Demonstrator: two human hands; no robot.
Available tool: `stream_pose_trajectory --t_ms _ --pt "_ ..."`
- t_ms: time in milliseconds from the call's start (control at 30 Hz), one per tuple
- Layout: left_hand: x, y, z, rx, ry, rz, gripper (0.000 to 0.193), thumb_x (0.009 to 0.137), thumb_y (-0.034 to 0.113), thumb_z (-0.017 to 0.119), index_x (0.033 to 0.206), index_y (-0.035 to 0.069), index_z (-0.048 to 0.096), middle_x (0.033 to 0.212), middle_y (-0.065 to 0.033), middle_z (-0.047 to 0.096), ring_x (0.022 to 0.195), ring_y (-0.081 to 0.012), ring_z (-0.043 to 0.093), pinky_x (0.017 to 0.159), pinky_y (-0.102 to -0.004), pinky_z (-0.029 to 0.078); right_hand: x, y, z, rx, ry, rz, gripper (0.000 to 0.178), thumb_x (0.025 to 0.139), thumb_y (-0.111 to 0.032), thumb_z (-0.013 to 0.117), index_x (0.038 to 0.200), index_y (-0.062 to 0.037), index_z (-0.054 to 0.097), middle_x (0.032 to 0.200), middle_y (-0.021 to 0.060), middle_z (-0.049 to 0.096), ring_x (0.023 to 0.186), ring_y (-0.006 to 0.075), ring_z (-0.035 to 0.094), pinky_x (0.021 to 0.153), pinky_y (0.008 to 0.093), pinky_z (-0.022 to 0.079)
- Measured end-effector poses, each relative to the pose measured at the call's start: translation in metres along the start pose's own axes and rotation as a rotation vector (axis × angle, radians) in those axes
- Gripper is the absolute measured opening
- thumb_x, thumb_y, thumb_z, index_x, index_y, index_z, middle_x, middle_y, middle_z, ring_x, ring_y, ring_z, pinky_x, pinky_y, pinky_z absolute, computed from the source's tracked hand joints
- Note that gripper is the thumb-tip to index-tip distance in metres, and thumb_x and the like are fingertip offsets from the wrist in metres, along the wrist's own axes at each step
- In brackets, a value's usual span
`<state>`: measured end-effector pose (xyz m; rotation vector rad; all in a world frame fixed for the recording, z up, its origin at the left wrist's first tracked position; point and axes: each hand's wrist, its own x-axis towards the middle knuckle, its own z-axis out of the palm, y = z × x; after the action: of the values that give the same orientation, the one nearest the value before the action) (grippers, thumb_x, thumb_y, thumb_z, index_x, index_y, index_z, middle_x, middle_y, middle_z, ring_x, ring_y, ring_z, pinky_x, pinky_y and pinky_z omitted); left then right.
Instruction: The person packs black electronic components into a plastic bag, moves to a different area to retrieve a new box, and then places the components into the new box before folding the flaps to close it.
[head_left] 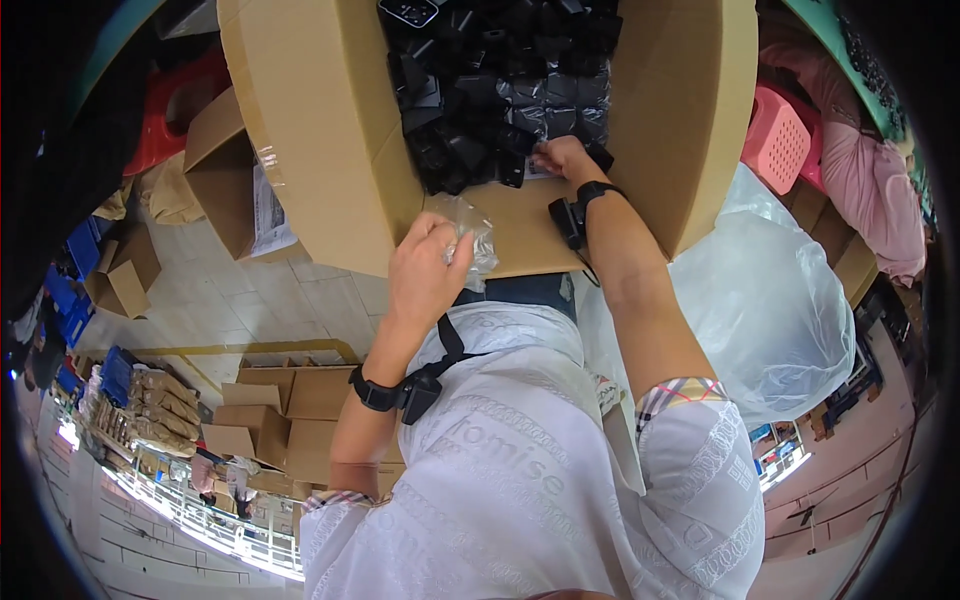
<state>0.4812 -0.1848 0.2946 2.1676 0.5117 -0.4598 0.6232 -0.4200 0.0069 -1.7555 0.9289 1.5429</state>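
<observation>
From where I stand, the person's left forearm rises over their lap, the wrist bent inward and the left hand (428,262) held knuckles-up at the near left corner of a large open cardboard carton (310,120). Its grip is closed, fingers curled in toward the thumb, on a crumpled clear plastic bag (478,240) that bunches out on the side facing the carton's middle.

The right arm stretches farther, nearly straight, reaching over the carton's near edge beside its right wall, with the right hand (566,158) turned inward and pointing left. That grip is mostly drawn together, thumb and fingertips at a black plastic piece (514,150); whether it really has hold of it, I cannot tell (the fingertips are small and dark against all that black).

The piece lies just left of those fingertips, well beyond the bag, toward the near end of a heap of black plastic items (480,90) that runs to the carton's far end.
</observation>
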Motion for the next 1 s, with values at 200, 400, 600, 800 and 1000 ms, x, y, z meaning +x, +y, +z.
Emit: stream_pose_trajectory --t_ms 200,400,600,800,1000 --pt "0.008 -0.014 0.004 -0.176 0.125 0.195 0.008 0.080 0.003 0.062 0.078 0.001 0.054 0.084 -0.0145 0.065 0.077 -0.0386 0.063 0.067 -0.0419 0.049 -0.058 -0.028 -0.017 -0.520 0.056 -0.390 0.011 0.081 -0.009 0.067 0.084 -0.0009 0.074 0.073 0.0073 0.071 0.055 0.0145 0.065 0.052 0.0285 0.051" --pt "0.018 0.012 0.001 -0.092 -0.196 -0.119 0.035 0.082 0.018 0.064 0.113 0.011 0.051 0.086 -0.0163 0.068 0.077 -0.0418 0.065 0.066 -0.0489 0.052 -0.192 -0.072 -0.031 -0.521 -0.632 -0.303 0.013 0.082 -0.001 0.060 0.081 0.0058 0.071 0.079 0.0118 0.071 0.067 0.0175 0.068 0.063 0.0280 0.055" --pt "0.030 0.007 0.030 -0.074 -0.163 0.236 0.042 0.081 0.025 0.068 0.116 0.012 0.049 0.087 -0.0166 0.069 0.078 -0.0424 0.065 0.066 -0.0505 0.053 -0.237 -0.051 0.003 -0.394 -0.853 -0.247 0.016 0.086 -0.006 0.063 0.089 0.0071 0.072 0.079 0.0120 0.071 0.069 0.0152 0.067 0.068 0.0268 0.053" --pt "0.026 -0.028 0.025 -0.029 -0.216 0.078 0.020 0.078 0.013 0.066 0.093 0.008 0.053 0.076 -0.0166 0.065 0.074 -0.0409 0.064 0.064 -0.0499 0.050 -0.220 -0.040 -0.002 -0.415 -0.924 -0.266 0.022 0.088 -0.016 0.064 0.089 0.0035 0.074 0.080 0.0059 0.071 0.068 0.0100 0.063 0.064 0.0236 0.048" --pt "0.008 -0.004 -0.004 -0.240 -0.188 -0.009 0.028 0.080 0.010 0.063 0.105 0.010 0.050 0.076 -0.0203 0.064 0.071 -0.0440 0.062 0.065 -0.0502 0.048 -0.093 -0.024 0.000 -0.531 -0.390 -0.360 0.024 0.087 -0.020 0.062 0.090 0.0004 0.073 0.081 0.0053 0.071 0.066 0.0108 0.063 0.061 0.0263 0.051"
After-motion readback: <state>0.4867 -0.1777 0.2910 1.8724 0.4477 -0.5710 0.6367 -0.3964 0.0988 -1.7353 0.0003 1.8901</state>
